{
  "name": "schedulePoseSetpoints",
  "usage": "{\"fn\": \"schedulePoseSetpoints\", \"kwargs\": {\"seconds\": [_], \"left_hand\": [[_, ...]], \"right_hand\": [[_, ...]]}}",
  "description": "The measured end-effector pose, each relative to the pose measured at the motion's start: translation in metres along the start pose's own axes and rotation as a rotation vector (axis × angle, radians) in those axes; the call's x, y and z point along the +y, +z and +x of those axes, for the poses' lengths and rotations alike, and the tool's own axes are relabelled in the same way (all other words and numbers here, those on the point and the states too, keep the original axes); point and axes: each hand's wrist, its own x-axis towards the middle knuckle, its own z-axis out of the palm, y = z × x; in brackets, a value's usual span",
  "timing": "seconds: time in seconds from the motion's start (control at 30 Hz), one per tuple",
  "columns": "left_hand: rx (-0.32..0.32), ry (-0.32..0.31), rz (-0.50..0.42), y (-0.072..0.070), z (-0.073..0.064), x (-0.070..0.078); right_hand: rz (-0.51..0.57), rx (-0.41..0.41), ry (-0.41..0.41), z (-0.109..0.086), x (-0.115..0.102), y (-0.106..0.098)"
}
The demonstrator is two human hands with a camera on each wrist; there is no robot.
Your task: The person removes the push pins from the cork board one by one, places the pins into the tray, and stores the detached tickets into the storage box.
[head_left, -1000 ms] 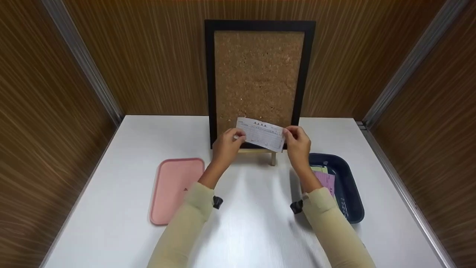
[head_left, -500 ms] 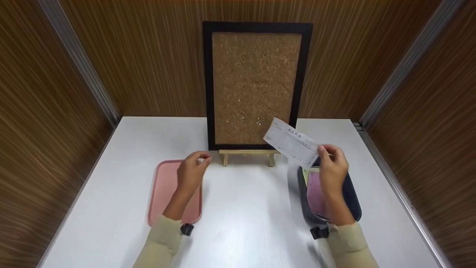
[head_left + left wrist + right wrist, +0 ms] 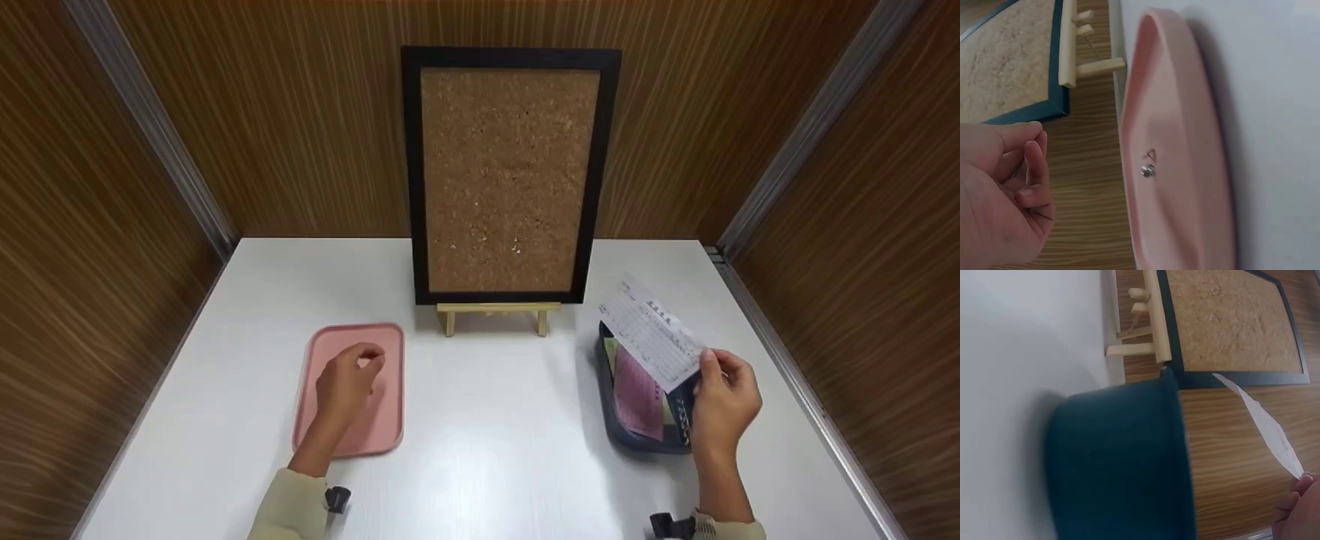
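Observation:
My right hand [image 3: 724, 405] pinches a corner of a white printed paper form [image 3: 651, 334], tilted above the dark blue bin [image 3: 637, 445] on the right. In the right wrist view the form [image 3: 1268, 427] appears nearly edge-on. Over the pink tray [image 3: 390, 420], my left hand [image 3: 349, 382] hovers with curled fingers, thumb close to the forefinger. No object shows between its fingertips in the left wrist view. A small shiny metal piece [image 3: 1148, 170] lies in the tray.
A black-framed cork board [image 3: 510, 180] stands on a small wooden easel [image 3: 499, 307] at the back. Pink slips [image 3: 637, 397] and a yellow-green slip lie in the bin. Brown wood-patterned walls [image 3: 300, 112] enclose the white table [image 3: 480, 435].
Both hands have drawn back from the board and moved apart. My left hand let go of the form and moved over the pink tray; my right carried the form to the bin.

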Motion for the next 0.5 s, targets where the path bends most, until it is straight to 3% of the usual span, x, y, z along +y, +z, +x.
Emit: {"fn": "schedulePoseSetpoints", "kwargs": {"seconds": [0.27, 0.5], "left_hand": [[-0.023, -0.075, 0.023, -0.004, -0.002, -0.021], [-0.075, -0.096, 0.056, -0.004, -0.005, -0.033]], "right_hand": [[-0.072, 0.056, 0.049, -0.002, 0.022, -0.015], [-0.197, 0.065, 0.070, -0.002, 0.032, -0.014]]}}
